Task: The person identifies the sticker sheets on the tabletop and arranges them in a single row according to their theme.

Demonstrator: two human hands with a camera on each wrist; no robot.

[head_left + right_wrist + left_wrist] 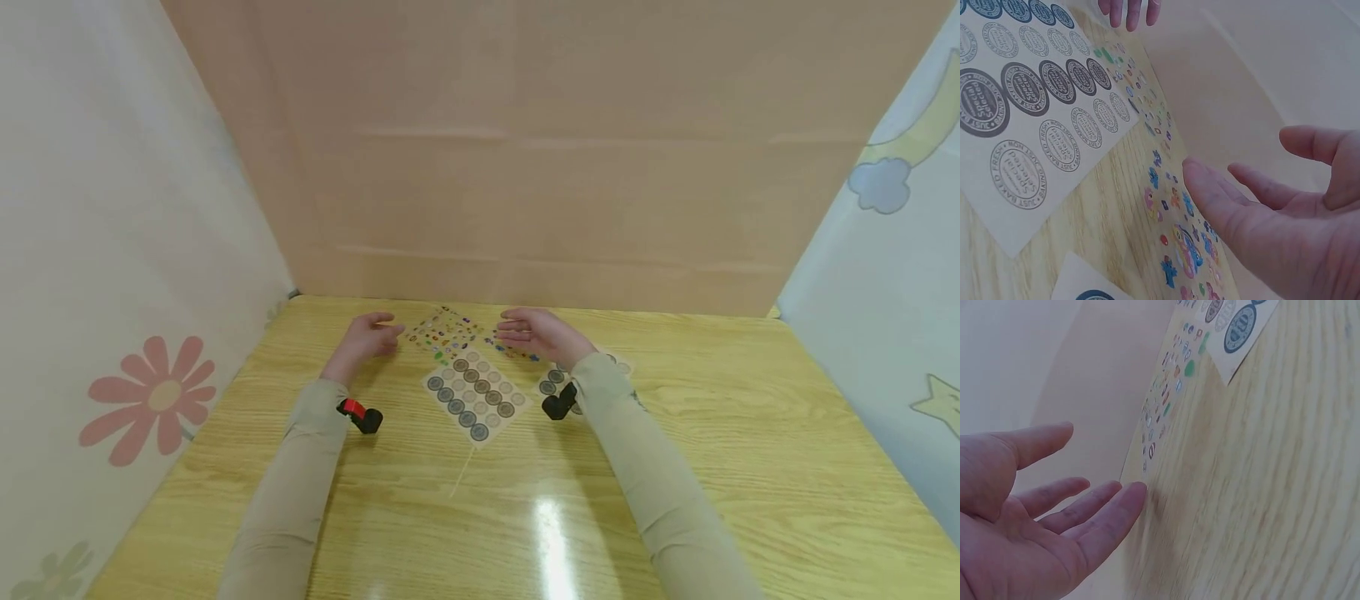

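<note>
My left hand [367, 335] is over the table's far left part, its fingers loosely extended and holding nothing. Just to its right lies a clear sheet of small colourful stickers [444, 335]. Across from it, my right hand [542, 332] hovers with relaxed fingers, palm turned inward, also holding nothing. Beneath the right fingers, colourful cartoon stickers [1185, 250] show in the right wrist view. Between the hands and nearer me lies a sheet of round labels [480, 398], printed in rows of dark and pale circles. My right forearm partly covers a second sheet of round labels [551, 382].
Everything lies flat on a wood-grain table [750, 433]. A thin pale strip [462, 472] extends from the label sheet's near corner. A plain tan backdrop [525, 200] rises at the far edge, with patterned curtains [172, 275] on both sides.
</note>
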